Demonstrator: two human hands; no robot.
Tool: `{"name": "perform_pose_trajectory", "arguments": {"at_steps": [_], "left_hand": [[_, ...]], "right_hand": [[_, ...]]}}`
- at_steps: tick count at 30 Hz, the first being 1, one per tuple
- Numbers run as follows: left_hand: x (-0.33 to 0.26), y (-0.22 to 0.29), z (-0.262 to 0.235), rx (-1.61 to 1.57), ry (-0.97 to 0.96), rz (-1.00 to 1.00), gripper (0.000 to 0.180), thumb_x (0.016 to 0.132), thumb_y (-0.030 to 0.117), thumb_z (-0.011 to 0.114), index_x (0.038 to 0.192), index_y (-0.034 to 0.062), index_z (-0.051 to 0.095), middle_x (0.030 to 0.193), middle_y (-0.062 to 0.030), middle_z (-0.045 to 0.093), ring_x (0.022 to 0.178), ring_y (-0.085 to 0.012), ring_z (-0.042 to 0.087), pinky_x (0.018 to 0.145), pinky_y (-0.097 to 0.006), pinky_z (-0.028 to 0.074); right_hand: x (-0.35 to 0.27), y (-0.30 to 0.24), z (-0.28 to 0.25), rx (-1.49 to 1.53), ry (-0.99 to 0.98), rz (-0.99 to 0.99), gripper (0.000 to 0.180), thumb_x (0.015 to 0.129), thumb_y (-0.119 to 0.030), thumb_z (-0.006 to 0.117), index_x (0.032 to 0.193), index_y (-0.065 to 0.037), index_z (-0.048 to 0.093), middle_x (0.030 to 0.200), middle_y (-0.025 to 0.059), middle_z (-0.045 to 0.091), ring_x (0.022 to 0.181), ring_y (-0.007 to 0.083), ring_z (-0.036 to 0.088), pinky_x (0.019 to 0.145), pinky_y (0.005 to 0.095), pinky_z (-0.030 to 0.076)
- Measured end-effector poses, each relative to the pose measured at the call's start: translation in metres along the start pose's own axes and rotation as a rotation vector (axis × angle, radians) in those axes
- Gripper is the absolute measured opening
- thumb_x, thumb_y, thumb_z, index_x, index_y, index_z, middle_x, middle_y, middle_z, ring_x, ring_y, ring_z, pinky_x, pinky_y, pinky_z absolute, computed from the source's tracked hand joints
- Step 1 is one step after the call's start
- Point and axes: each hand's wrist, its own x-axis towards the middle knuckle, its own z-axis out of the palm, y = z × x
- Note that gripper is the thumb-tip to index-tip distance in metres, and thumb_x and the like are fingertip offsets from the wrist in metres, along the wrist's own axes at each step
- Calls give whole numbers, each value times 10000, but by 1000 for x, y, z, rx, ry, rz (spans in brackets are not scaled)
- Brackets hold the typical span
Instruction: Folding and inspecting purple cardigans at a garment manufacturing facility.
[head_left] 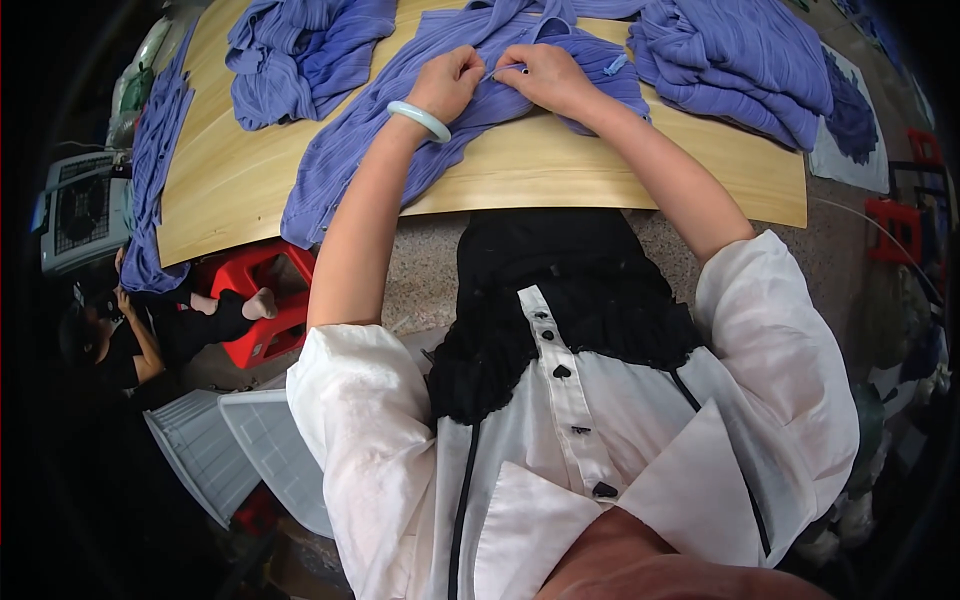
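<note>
A blue-purple ribbed garment (400, 130) lies spread on the light wooden table (560, 175) in front of me. My left hand (447, 82), with a pale green bangle on its wrist, pinches the fabric near the garment's upper middle. My right hand (545, 75) is closed on the same spot, fingertips almost touching the left hand's. A small thin object sits between the fingers of both hands; I cannot tell what it is.
Piles of the same blue-purple cloth lie at the back left (300, 50) and back right (740, 60); another piece hangs over the table's left edge (150, 180). A red stool (265, 300), white crates (250, 450) and a seated person (130, 330) are at lower left.
</note>
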Motion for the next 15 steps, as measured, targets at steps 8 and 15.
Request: {"name": "perform_pose_trajectory", "arguments": {"at_steps": [8, 15], "left_hand": [[1, -17, 4, -264, -70, -123, 136, 791, 157, 524, 797, 22, 536, 657, -13, 521, 607, -84, 456, 566, -226, 390], [5, -7, -4, -118, -188, -226, 184, 825, 215, 497, 796, 37, 533, 679, 32, 486, 625, -55, 413, 578, -196, 361]], "right_hand": [[-1, 6, 6, -39, -74, -9, 232, 696, -285, 594, 816, -87, 617, 738, 109, 603, 749, 272, 572, 685, 357, 441], [-28, 4, -22, -189, -106, -11, 249, 712, -285, 584, 834, -69, 595, 752, 115, 595, 729, 278, 561, 643, 354, 426]]}}
